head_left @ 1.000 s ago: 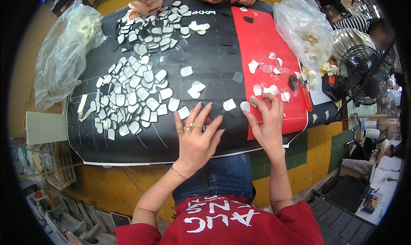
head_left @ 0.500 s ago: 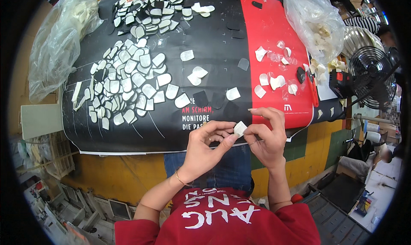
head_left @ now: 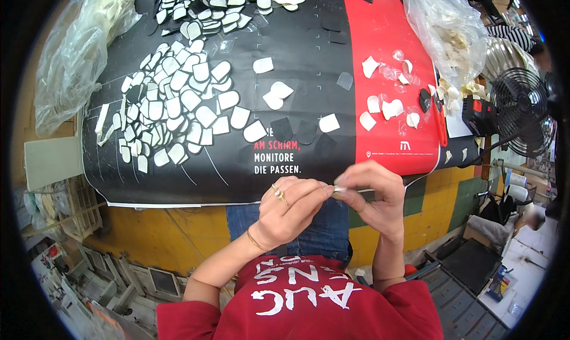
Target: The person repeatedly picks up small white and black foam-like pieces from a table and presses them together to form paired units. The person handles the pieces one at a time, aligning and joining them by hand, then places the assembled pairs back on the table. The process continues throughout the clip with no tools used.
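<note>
My left hand [head_left: 292, 208] and my right hand [head_left: 380, 196] meet just past the table's near edge, fingertips pinched together. Between them they hold a small white pad [head_left: 339, 189], seen edge-on and mostly covered by the fingers. Left of centre on the black mat [head_left: 231, 61] spreads a pile of similar white pads [head_left: 173, 106], each with one rounded end and a dark edge. A few single pads, such as one white pad [head_left: 329, 123], lie apart from it. On the mat's red strip [head_left: 386, 144] are curled white pieces [head_left: 392, 109] and clear film scraps [head_left: 389, 71].
Another pad heap [head_left: 208, 13] lies at the far edge. Clear plastic bags [head_left: 77, 61] sit far left and far right. At the right are a red-handled tool [head_left: 440, 123], a dark battery-like block [head_left: 478, 115] and a black fan [head_left: 522, 105].
Both hands have drawn slightly nearer to me. My left hand has turned its back upward, and the pad, formerly showing its white face, is now edge-on between the fingertips.
</note>
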The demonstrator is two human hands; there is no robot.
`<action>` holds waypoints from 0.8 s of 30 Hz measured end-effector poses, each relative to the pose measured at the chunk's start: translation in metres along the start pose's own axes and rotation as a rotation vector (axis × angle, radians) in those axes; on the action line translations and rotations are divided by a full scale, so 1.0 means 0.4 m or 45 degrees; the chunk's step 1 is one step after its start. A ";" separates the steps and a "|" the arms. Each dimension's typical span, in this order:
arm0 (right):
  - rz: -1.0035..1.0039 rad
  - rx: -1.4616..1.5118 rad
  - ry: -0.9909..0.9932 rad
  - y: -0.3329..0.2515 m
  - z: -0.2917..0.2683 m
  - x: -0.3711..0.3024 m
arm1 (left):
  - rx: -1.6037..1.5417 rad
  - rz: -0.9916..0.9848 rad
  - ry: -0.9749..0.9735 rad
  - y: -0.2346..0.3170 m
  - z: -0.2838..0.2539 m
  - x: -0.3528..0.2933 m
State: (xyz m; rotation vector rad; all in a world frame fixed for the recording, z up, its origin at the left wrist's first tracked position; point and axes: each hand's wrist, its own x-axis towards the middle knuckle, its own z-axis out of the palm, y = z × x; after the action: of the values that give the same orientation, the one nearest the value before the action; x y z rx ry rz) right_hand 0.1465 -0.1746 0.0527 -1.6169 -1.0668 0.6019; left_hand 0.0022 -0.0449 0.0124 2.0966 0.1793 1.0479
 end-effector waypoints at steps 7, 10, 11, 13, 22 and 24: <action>-0.496 -0.411 0.168 -0.014 -0.024 0.017 | 0.219 0.257 -0.083 -0.039 -0.028 -0.041; -0.680 -0.694 0.170 -0.048 -0.033 0.001 | 0.372 0.185 -0.093 -0.049 -0.018 -0.050; -0.742 -0.741 0.190 -0.055 -0.028 -0.002 | 0.402 0.142 -0.102 -0.052 -0.011 -0.051; -0.748 -0.780 0.146 -0.072 -0.025 -0.012 | 0.485 0.056 -0.149 -0.058 0.009 -0.048; 0.210 -0.368 0.156 0.023 0.009 0.075 | 0.699 -0.053 -0.309 -0.072 0.033 -0.051; 0.303 -0.309 0.058 0.031 0.006 0.095 | 0.651 -0.033 -0.290 -0.079 0.031 -0.056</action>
State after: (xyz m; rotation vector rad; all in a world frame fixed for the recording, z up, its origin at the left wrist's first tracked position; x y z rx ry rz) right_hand 0.1666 -0.1408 0.0453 -1.9789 -0.9485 0.6054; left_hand 0.0031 -0.0397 -0.0278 2.6439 0.3929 0.7930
